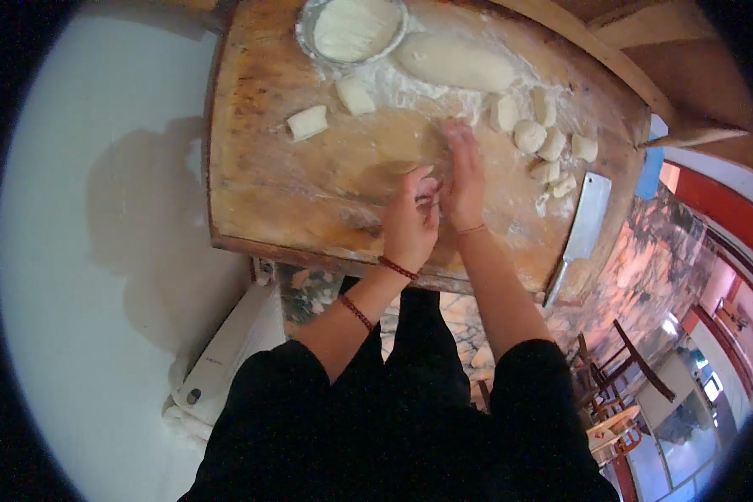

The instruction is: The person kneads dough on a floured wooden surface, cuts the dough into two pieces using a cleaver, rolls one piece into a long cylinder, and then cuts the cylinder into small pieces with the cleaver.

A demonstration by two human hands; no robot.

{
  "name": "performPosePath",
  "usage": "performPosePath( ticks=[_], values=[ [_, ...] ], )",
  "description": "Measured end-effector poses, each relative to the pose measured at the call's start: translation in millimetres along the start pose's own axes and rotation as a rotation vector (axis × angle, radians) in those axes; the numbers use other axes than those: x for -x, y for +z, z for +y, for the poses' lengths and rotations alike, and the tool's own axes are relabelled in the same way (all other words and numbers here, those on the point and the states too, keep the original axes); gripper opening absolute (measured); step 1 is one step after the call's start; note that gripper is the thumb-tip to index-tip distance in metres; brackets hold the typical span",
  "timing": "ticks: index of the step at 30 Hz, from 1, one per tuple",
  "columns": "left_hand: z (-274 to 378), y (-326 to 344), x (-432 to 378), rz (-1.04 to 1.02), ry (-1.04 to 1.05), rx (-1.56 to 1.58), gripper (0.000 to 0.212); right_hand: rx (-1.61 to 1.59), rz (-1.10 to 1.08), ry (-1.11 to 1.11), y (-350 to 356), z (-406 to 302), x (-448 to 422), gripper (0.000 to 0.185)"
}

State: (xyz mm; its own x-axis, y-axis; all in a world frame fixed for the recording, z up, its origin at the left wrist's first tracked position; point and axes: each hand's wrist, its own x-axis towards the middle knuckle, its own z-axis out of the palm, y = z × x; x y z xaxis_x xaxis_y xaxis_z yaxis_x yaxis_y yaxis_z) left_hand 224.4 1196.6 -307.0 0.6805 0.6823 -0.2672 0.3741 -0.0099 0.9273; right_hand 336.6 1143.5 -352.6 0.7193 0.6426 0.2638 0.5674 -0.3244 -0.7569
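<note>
My left hand (pixel 412 216), with its fingers curled, is above the floured wooden board (pixel 276 188) near its front edge. Close beside it, my right hand (pixel 465 176) is stretched flat on edge, fingers pointing away from me. Whether something lies between the palms is hidden. Ahead of my hands is a long roll of dough (pixel 455 61), beside a metal bowl of flour (pixel 354 30). Two cut dough pieces, one (pixel 307 122) nearer the left edge and another (pixel 355 95) below the bowl, lie apart. Several more pieces, including a rounded one (pixel 530 136), sit right of my hands.
A cleaver (pixel 587 216) lies near the board's right edge, its handle towards me. A pale wall (pixel 100 207) borders the left side, with a white appliance or case (pixel 232 351) below. Wooden chairs (pixel 627 361) stand on the floor at the lower right.
</note>
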Motion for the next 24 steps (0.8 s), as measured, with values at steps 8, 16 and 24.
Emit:
performPosePath(
  ticks=[8,16,24],
  values=[
    [10,-10,-10,0.051,-0.046,-0.003,0.039,-0.284,0.020,0.373,10,-35,-8,0.061],
    [1,-7,-20,0.059,-0.154,0.199,0.036,-0.251,0.057,0.319,13,-18,-34,0.061],
    [4,-7,-21,0.038,-0.064,0.147,0.037,0.189,0.164,0.038,4,3,-46,0.038]
  ],
)
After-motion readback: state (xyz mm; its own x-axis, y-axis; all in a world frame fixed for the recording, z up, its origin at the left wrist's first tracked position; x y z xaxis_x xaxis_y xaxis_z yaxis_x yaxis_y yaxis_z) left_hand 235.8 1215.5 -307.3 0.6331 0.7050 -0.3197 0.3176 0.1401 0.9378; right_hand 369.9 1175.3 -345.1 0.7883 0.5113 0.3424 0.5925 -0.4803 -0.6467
